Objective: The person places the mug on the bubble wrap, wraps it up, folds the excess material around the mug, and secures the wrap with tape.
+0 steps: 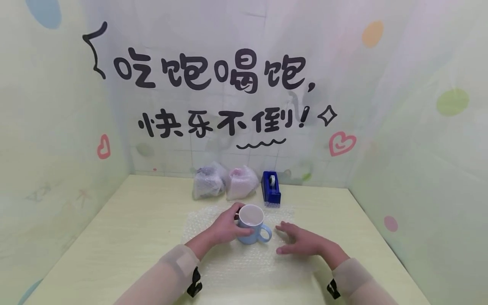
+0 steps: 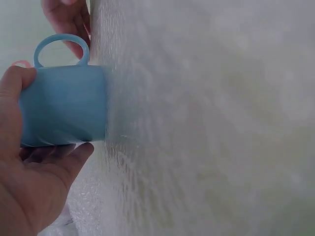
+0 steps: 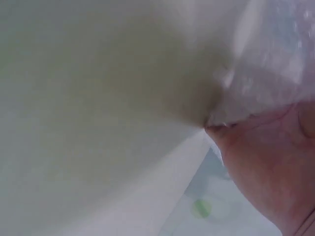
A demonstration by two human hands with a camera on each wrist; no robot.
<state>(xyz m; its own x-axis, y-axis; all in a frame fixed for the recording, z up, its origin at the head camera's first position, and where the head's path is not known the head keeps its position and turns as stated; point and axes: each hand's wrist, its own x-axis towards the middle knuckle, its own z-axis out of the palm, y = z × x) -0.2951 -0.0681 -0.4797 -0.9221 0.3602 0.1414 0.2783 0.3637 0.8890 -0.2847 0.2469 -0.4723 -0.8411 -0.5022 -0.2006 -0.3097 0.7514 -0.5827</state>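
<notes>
A light blue mug (image 1: 249, 231) with a white inside stands upright on a sheet of bubble wrap (image 1: 244, 264), its handle turned to the right. My left hand (image 1: 225, 226) grips the mug from the left, the thumb across the near side and the fingers round the far side. In the left wrist view, the mug's base (image 2: 101, 103) meets the bubble wrap. Right of the handle, my right hand (image 1: 305, 242) holds nothing, its fingers spread and relaxed over the wrap. The right wrist view has my right palm (image 3: 270, 162) close against the wrap's edge (image 3: 266, 93).
Behind the mug sit two bubble-wrapped bundles, one greyish (image 1: 209, 182) and one pinkish (image 1: 242, 183). A blue tape dispenser (image 1: 271, 188) stands to their right. Printed curtains (image 1: 228, 161) enclose the pale tabletop (image 1: 126, 237) at the back and both sides.
</notes>
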